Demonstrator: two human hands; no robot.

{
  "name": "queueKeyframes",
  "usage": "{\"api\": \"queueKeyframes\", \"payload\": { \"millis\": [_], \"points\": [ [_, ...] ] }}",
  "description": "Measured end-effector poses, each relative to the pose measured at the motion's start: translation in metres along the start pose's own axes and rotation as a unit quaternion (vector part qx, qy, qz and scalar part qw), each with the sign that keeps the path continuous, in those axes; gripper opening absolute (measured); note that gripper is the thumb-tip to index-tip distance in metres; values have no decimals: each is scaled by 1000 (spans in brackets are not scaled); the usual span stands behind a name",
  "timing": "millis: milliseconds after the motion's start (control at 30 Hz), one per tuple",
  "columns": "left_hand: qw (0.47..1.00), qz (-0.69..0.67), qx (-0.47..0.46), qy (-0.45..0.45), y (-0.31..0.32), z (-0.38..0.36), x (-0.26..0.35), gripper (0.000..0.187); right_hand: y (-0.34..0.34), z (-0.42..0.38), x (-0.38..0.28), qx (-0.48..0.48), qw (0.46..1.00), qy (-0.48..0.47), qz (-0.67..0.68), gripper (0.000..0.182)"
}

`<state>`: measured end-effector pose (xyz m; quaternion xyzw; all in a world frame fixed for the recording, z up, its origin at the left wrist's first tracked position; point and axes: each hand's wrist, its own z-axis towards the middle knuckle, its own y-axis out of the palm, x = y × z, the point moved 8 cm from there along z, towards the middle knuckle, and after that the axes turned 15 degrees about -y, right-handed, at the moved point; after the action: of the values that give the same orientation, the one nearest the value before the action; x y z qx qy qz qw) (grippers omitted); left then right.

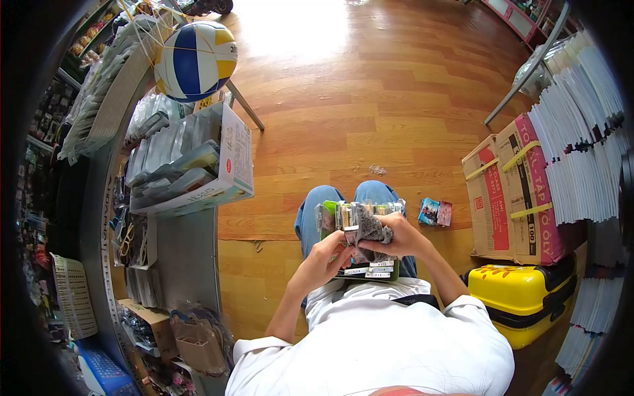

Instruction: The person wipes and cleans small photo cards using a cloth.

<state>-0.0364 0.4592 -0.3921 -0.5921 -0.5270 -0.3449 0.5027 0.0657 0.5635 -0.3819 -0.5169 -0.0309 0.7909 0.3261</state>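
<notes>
Above my lap, my right hand grips a fuzzy grey cloth, wrapped partly around a small clear-and-grey case. My left hand is closed at the lower left end of that case, thumb and fingers pinched together. Beneath both hands, an open container rests on my thighs, filled with rows of small packs. Several white-edged packs show along its near side. My hands and the cloth hide much of the container's middle.
Two small picture packs lie on the wooden floor by my right knee. To the right stand cardboard boxes, stacked notebooks and a yellow suitcase. Leftward are a metal shelf, a box of plastic packets and a hanging volleyball.
</notes>
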Motion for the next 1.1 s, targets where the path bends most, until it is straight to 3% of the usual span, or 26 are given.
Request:
{"api": "queueKeyframes", "payload": {
  "millis": [100, 167, 200, 233, 333, 400, 433, 500, 633, 733, 767, 833, 867, 933, 1033, 1100],
  "points": [
    [1000, 1, -4, -19, 5, -2, 0, 12, -3, 7, -1, 30, 999, -34, 9, 25],
    [996, 77, -26, 33, 23, -3, -7, 14, -28, 2, 12, 161, 985, 57, 1, 22],
    [995, 84, -21, 56, 32, -3, -9, 17, -38, -6, 27, 274, 954, 95, 78, 20],
    [997, 49, -51, -12, 41, -3, -17, 15, -50, -3, 21, 329, 931, 98, 123, 20],
    [998, -59, 4, -25, 33, -4, -24, 10, -74, -27, 32, 335, 928, 141, 86, 23],
    [986, -153, 70, -22, 21, 0, -31, 11, -81, -37, 10, 254, 963, 25, -85, 27],
    [976, -193, 97, -14, 15, 2, -28, 12, -74, -48, 7, 210, 974, 55, -65, 31],
    [978, -196, 70, -9, 25, 9, -14, 12, -52, -62, -10, 140, 985, 97, -23, 36],
    [990, -138, -5, 4, 66, 25, -8, 13, -28, -115, -3, 118, 974, 188, 33, 39],
    [993, -91, -70, 22, 95, 38, -10, 18, -45, -156, 10, 323, 919, 200, 108, 34],
    [995, -55, -72, 48, 101, 39, -5, 22, -48, -170, 17, 324, 918, 203, 108, 34],
    [997, -58, -38, 39, 94, 39, 12, 25, -57, -221, 49, 484, 804, 245, 243, 29],
    [998, -58, -3, 33, 88, 38, 18, 28, -63, -230, 61, 482, 805, 246, 244, 29],
    [996, -81, 29, 40, 68, 39, 5, 28, -79, -270, 97, 592, 707, 322, 215, 27],
    [988, -124, 82, 36, 35, 32, -10, 25, -62, -335, 199, 592, 683, 401, 151, 24],
    [987, -93, 133, 5, 16, 26, -26, 26, -27, -355, 257, 614, 625, 403, 265, 22]
  ]
}}
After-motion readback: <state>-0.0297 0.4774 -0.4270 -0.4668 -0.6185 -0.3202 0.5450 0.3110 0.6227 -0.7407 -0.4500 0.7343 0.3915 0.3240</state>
